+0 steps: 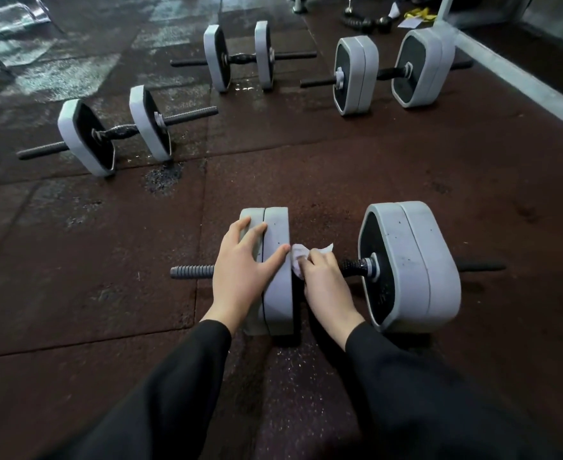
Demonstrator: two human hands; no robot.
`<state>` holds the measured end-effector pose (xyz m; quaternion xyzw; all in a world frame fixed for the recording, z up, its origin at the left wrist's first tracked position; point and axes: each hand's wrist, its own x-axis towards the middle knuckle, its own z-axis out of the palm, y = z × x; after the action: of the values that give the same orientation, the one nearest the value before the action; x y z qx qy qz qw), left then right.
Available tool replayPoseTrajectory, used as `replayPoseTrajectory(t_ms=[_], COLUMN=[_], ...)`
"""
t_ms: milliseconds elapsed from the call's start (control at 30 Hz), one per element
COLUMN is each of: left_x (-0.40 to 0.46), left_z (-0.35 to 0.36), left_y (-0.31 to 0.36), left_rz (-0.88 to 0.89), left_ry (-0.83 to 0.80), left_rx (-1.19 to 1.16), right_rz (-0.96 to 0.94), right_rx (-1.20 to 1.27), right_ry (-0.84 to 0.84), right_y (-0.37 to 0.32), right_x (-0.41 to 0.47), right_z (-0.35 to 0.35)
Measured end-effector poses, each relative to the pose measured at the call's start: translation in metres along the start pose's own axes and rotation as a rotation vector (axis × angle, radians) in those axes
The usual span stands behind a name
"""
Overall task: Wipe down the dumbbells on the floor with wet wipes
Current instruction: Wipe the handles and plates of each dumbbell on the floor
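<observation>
The nearest dumbbell (339, 267) lies crosswise on the rubber floor (74, 277), directly in front of the person, its threaded bar ends sticking out past both weight stacks. On its left stack (275, 277), a pair of grey plates set edge-up, the left hand (240, 270) rests spread and flat, fingers draped over the top rims, pinning rather than gripping. Just beside it, the right hand (323, 283) is closed around a crumpled white wet wipe (301, 257), pressed into the gap where the handle meets the inner face of that stack. The right stack (409, 263) stands untouched, with the collar nut showing on its inner face.

To do this step well, I would judge the left hand should keep bearing down so the dumbbell cannot roll, while the wipe works round the inner plate face and along the knurled handle, refolded to a clean side as it soils. The threads probably trap grime and want twisting strokes.

By count, from left to right: one slim dumbbell far left (114, 134), one slim dumbbell at upper centre (240, 58), the near one in hand, and one thick dumbbell at upper right (389, 73); four dumbbells in all. One wipe is visible, and two hands.
</observation>
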<state>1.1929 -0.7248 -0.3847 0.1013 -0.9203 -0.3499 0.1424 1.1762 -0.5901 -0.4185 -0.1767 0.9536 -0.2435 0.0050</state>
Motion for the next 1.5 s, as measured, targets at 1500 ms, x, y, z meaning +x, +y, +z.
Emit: replayPoseTrajectory(t_ms=[1500], left_x=[-0.004], left_z=[-0.003], left_y=[0.004], left_rz=[-0.016], left_ry=[-0.015], left_rx=[-0.015], right_rz=[0.408], right_rx=[-0.497], right_ry=[-0.103], right_y=[0.018], right_x=[0.023], right_z=[-0.027])
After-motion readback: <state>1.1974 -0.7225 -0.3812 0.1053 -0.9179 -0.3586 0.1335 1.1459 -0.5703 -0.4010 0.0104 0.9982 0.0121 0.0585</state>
